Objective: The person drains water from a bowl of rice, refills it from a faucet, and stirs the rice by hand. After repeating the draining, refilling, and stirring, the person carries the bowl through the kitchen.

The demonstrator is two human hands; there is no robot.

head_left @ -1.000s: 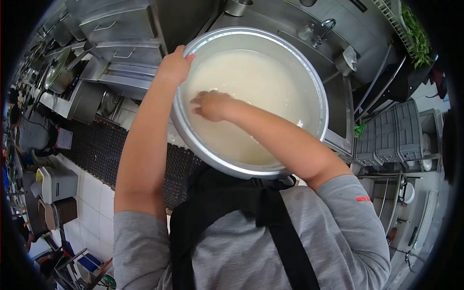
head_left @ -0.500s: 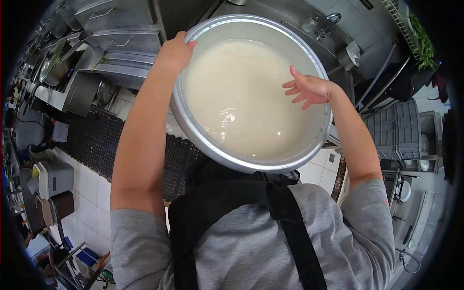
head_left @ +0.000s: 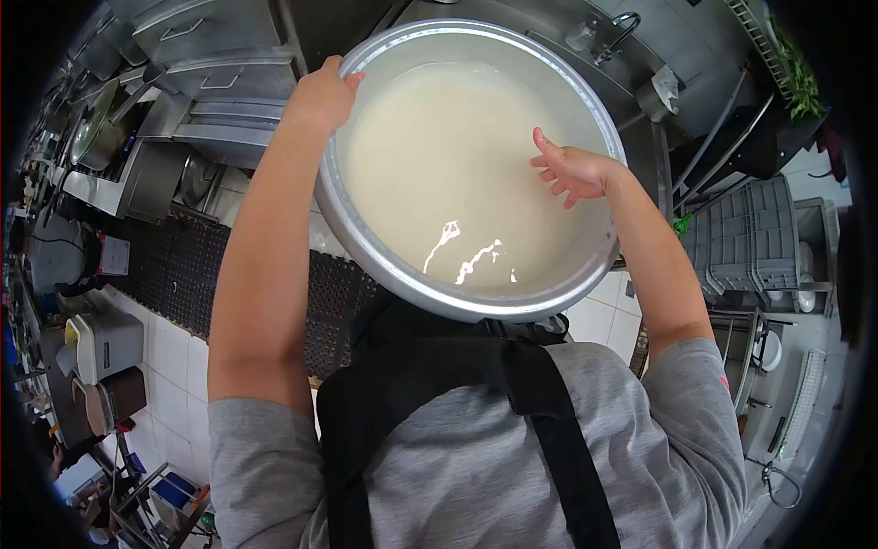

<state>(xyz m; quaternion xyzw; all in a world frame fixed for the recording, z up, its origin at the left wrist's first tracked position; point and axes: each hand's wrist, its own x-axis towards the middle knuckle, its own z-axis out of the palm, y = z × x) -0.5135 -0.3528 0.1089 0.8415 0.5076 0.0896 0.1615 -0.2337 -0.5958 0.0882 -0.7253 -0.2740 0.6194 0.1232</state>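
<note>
In front of my torso is a large round metal pot [head_left: 350, 229], holding a lot of milky, cloudy liquid [head_left: 439, 156]. Its near rim is close to my waist, and bright reflections show on the liquid near that side. My left hand [head_left: 325, 94] is closed over the pot's rim at the upper left, thumb toward the inside. Over the right part of the pot, my right hand [head_left: 573, 172] is open above the liquid, thumb up and fingers apart, slightly bent. It holds nothing.
Behind the pot is a metal sink counter with a faucet [head_left: 618, 37]. Steel drawers [head_left: 219, 82] and a lidded pan [head_left: 101, 128] on a stove are at left. A black perforated mat [head_left: 174, 265] covers part of the tiled floor. Grey crates [head_left: 750, 233] stand at right.
My right hand has shifted slightly left over the liquid, its fingers a little more bent. The pot sits slightly higher and further left in view, and the reflections have changed. My left hand keeps its grip.
</note>
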